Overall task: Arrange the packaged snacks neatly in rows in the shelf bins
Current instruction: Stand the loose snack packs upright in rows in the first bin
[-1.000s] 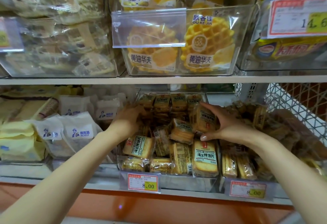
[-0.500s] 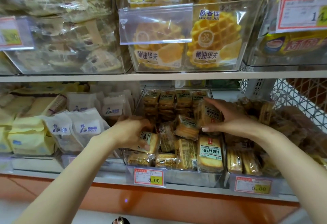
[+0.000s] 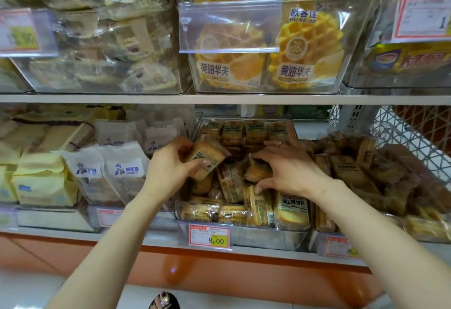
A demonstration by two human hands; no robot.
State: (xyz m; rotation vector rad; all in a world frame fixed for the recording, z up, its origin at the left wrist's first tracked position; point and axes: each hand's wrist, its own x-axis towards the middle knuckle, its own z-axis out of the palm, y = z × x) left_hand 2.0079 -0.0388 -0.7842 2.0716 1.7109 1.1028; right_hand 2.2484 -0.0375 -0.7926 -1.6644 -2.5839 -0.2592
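Clear plastic bin (image 3: 268,238) at the shelf front, jumbled packs (image 3: 231,186) inside, left hand (image 3: 168,174) fingers curled round a snack pack (image 3: 207,159) held above them, long axis slanted, right hand (image 3: 290,169) fingers half-spread, gripping a second pack (image 3: 258,170), upright row (image 3: 244,129) behind

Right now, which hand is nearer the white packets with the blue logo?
Left. The left hand, gripping a snack pack, is just right of the white packets, almost beside them. The right hand is farther right, over the loose packs in the middle bin.
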